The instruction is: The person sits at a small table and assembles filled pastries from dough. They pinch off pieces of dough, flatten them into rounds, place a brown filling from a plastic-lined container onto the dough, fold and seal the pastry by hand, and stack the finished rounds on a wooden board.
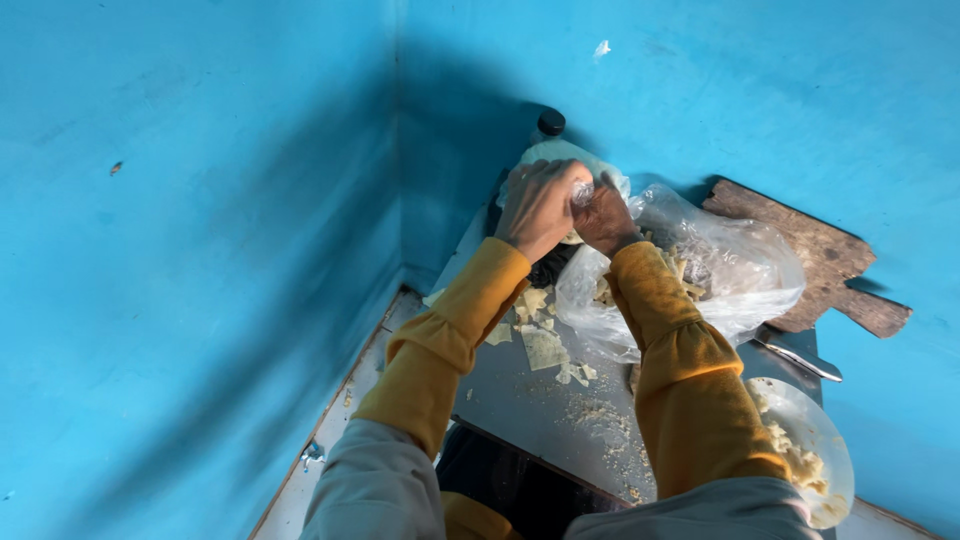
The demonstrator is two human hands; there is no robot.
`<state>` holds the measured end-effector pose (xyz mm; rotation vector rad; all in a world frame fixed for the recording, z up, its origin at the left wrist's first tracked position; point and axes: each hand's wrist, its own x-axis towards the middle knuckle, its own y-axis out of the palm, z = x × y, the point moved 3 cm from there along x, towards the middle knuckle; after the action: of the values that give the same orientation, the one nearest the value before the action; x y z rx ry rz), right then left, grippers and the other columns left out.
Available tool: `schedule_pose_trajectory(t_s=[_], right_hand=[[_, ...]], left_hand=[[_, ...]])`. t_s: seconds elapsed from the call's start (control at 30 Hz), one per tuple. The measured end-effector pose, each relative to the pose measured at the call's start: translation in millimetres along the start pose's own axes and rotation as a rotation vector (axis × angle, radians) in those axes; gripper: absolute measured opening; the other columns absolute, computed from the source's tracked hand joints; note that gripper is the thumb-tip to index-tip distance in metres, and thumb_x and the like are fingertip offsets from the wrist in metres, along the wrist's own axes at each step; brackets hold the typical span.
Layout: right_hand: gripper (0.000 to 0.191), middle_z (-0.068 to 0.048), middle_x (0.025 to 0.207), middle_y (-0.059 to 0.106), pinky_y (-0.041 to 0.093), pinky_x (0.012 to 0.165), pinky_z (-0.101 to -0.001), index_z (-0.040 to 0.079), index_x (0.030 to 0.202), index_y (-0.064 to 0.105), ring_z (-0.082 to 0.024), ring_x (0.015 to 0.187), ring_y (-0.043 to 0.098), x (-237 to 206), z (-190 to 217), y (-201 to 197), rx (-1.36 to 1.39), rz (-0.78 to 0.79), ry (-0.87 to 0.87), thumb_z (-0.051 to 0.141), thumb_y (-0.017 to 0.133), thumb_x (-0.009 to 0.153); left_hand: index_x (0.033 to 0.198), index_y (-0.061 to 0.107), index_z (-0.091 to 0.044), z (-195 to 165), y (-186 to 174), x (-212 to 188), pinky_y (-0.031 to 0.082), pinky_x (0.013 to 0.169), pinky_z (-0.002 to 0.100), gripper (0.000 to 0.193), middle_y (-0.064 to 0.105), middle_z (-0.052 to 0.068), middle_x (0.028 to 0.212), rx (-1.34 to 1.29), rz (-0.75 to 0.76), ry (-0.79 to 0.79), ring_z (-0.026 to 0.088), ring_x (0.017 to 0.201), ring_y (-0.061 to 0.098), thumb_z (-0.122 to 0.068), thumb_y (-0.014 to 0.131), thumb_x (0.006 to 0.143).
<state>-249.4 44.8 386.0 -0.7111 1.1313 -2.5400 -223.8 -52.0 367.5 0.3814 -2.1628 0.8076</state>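
Clear plastic bag [735, 270], neck pinched by both hands [575, 210]; wooden board [810, 255] behind

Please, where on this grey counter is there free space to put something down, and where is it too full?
The barest patch of the grey counter lies between the two yellow sleeves, though crumbs dust it. Crowded: the far corner, where left hand and right hand grip the clear plastic bag, and the right edge with the knife and plate.
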Motion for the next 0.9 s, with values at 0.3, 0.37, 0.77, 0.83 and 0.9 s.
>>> schedule_pose_trajectory(t_s=[0.3,0.37,0.77,0.83,0.9], right_hand=[[0.021,-0.017,0.114,0.074,0.064,0.088,-0.0319,-0.004,0.117,0.067,-0.021,0.100,0.073,33,8,-28,0.823,-0.314,0.047,0.014,0.068,0.107],[0.032,-0.016,0.101,0.071,0.060,0.078,-0.0352,-0.004,0.107,0.065,-0.021,0.088,0.068,31,3,-41,0.547,-0.372,0.050,0.028,0.065,0.114],[0.047,-0.015,0.103,0.067,0.061,0.102,-0.0600,0.004,0.116,0.058,-0.033,0.101,0.072,-19,-3,-15,1.046,0.202,-0.267,0.049,0.065,0.104],[0.066,-0.014,0.121,0.072,0.057,0.102,-0.0561,0.009,0.125,0.059,-0.031,0.116,0.070,-31,-7,10,1.182,0.414,-0.267,0.059,0.068,0.083],[0.042,-0.015,0.127,0.071,0.056,0.104,-0.0643,0.001,0.118,0.064,-0.036,0.121,0.069,-42,-5,41,1.018,0.516,-0.205,0.041,0.055,0.107]], left_hand=[[0.136,0.054,0.007,57,2,-63,0.052,0.104,0.044,0.063,0.061,0.028,0.132,-0.898,-0.216,-0.844,0.035,0.119,0.062,-0.050,0.045,0.109],[0.152,0.036,0.001,54,16,-71,0.047,0.110,0.044,0.079,0.049,0.020,0.151,-1.150,-0.123,-1.085,0.031,0.133,0.056,-0.060,0.039,0.102],[0.152,0.031,-0.004,44,7,-97,0.049,0.106,0.070,0.107,0.046,0.027,0.148,-1.855,-0.157,-0.876,0.048,0.140,0.046,-0.080,0.050,0.080],[0.154,0.034,-0.010,54,-5,-108,0.045,0.111,0.065,0.101,0.046,0.020,0.151,-1.883,-0.220,-0.722,0.042,0.143,0.043,-0.080,0.050,0.083],[0.159,0.034,-0.009,64,-16,-130,0.044,0.117,0.058,0.098,0.044,0.020,0.156,-1.838,-0.341,-0.670,0.039,0.144,0.044,-0.078,0.048,0.092]])
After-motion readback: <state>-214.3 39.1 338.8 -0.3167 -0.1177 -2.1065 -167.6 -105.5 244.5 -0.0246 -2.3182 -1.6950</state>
